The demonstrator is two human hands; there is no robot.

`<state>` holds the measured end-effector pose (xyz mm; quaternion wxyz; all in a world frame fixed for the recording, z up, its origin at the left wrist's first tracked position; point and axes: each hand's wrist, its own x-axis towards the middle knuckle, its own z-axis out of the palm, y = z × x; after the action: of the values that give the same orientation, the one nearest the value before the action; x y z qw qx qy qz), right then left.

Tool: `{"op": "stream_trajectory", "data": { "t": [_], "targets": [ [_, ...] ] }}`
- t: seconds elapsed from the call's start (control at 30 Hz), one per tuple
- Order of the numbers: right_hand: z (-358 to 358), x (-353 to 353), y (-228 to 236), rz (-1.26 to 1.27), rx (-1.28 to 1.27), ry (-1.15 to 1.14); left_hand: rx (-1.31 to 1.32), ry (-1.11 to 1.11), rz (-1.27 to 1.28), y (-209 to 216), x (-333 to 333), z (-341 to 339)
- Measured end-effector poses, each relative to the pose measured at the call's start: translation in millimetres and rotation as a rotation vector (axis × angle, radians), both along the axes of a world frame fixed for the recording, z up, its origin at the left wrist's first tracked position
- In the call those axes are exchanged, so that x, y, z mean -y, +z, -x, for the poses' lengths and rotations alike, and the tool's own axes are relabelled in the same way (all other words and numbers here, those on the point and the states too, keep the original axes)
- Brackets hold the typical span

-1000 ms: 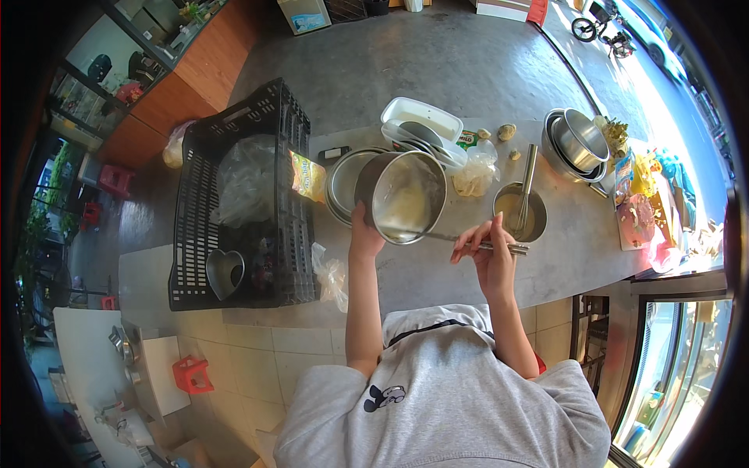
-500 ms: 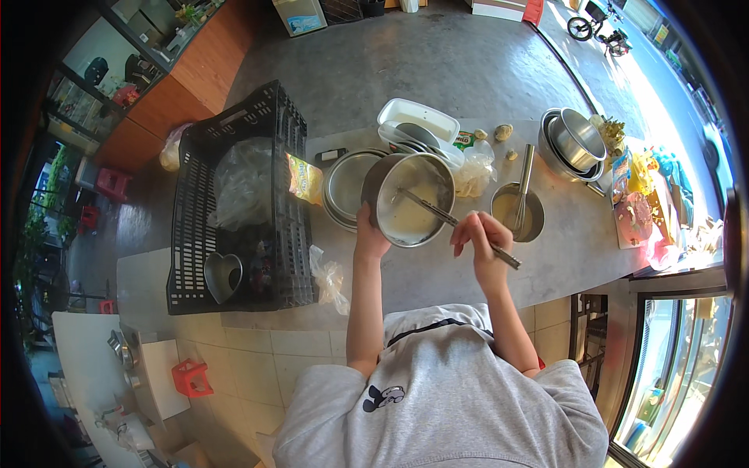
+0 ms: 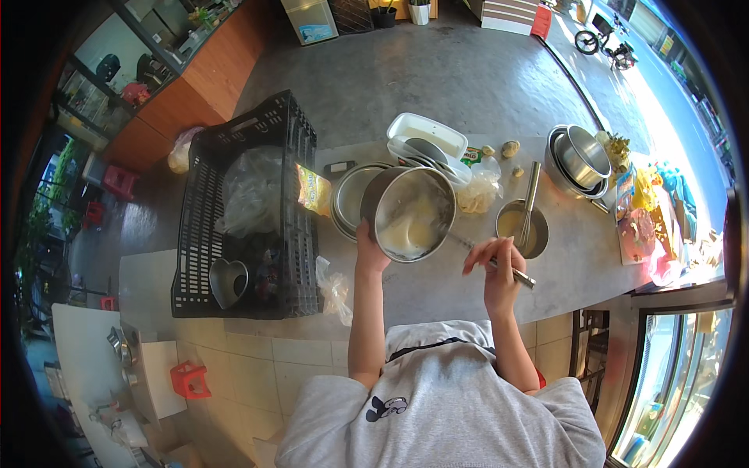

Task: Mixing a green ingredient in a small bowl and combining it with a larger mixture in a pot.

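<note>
My left hand (image 3: pixel 371 251) grips a deep metal bowl (image 3: pixel 370 204) by its left side, tilting its mouth toward me. Inside lies a pale, creamy mixture (image 3: pixel 413 234). To the right of this bowl, my right hand (image 3: pixel 501 273) is closed round the handle of a long, slim metal utensil (image 3: pixel 526 278). The utensil's far end is blurred beside the bowl's rim, so its kind cannot be made out. Just beyond my right hand, a smaller metal bowl (image 3: pixel 538 248) holds yellowish liquid and a standing whisk (image 3: pixel 532 191).
A black plastic crate (image 3: pixel 300 234) with a heart-shaped tin (image 3: pixel 228 282) stands at the left. Round metal pans (image 3: pixel 351 195), a white tray (image 3: pixel 425 125) and a plastic bag (image 3: pixel 477 195) lie behind the tilted bowl. Nested bowls (image 3: pixel 585 148) and colourful packages (image 3: pixel 640 226) sit at the right.
The utensil has come out of the bowl's mixture as my right hand moved slightly right and nearer. My left hand still holds the bowl tilted. The whole view has shifted a little.
</note>
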<state>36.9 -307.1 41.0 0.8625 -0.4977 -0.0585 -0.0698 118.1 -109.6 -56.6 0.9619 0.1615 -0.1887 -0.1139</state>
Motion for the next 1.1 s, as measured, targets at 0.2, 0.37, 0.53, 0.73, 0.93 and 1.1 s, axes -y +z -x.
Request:
{"op": "stream_trajectory", "data": {
  "t": [0.2, 0.37, 0.53, 0.73, 0.93, 1.1],
  "targets": [
    [5.6, -1.2, 12.3, 0.311, -0.085, 0.214, -0.435, 0.226, -0.361, 6.8, -6.1, 9.6],
    [-1.2, 0.6, 17.3, 0.257, 0.028, 0.179, -0.511, 0.299, -0.383, 14.8, -4.8, 13.3],
    [3.2, -15.5, 16.6, 0.422, -0.034, -0.051, -0.464, 0.306, -0.323, 4.1, -21.5, 22.0],
    [8.4, -13.5, 15.9, 0.342, 0.203, -0.002, -0.432, 0.366, -0.28, 14.2, -20.5, 29.8],
    [7.3, -11.2, 9.8, 0.502, 0.132, -0.012, -0.486, 0.369, -0.233, 20.8, -16.8, 36.2],
    [14.9, -18.2, 18.2, 0.526, 0.094, -0.08, -0.473, 0.359, -0.206, 19.8, -21.0, 36.0]
  ]
}}
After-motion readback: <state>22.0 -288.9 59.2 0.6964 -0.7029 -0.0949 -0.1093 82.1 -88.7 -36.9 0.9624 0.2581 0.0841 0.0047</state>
